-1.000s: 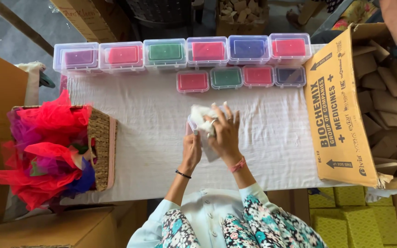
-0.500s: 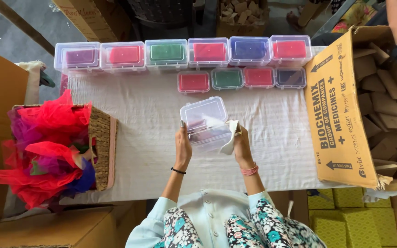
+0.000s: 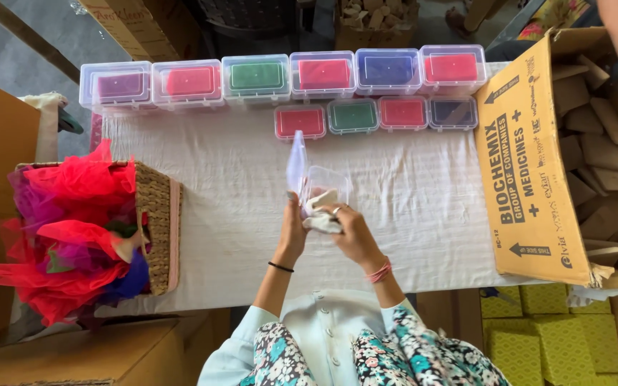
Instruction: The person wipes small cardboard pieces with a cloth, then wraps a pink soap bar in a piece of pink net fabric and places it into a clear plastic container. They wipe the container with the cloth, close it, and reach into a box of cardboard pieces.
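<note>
1. Held above the white tablecloth [image 3: 423, 207], just below the short row of small lidded boxes [image 3: 377, 116]: a clear plastic box [image 3: 321, 187], lid swung open and standing upright on the left side (thin edge toward the camera).
2. Left hand [image 3: 293, 230] clamped on the box's left side near the hinge, thumb and fingers closed round the wall below the raised lid.
3. Right hand [image 3: 348, 230] closed on a white cloth [image 3: 320, 214], pressing it against the near rim of the box; ring visible on one finger.
4. Box lying directly ahead of both hands, away from the body, touching each; cloth between the right palm and the box mouth, partly inside (how deep, not clear).
5. Long axis of the box running roughly left to right across the view, lid rising along the far-near line.
6. Right hand nearer the open mouth; left hand nearer the lid and hinge.
7. Off to the left, well apart: a wicker basket [image 3: 153, 214] heaped with red and purple netting [image 3: 66, 236].
8. Off to the right: an open cardboard carton [image 3: 531, 157] holding brown card pieces.
9. Along the far table edge: a row of larger clear boxes [image 3: 287, 75] with coloured contents.
</note>
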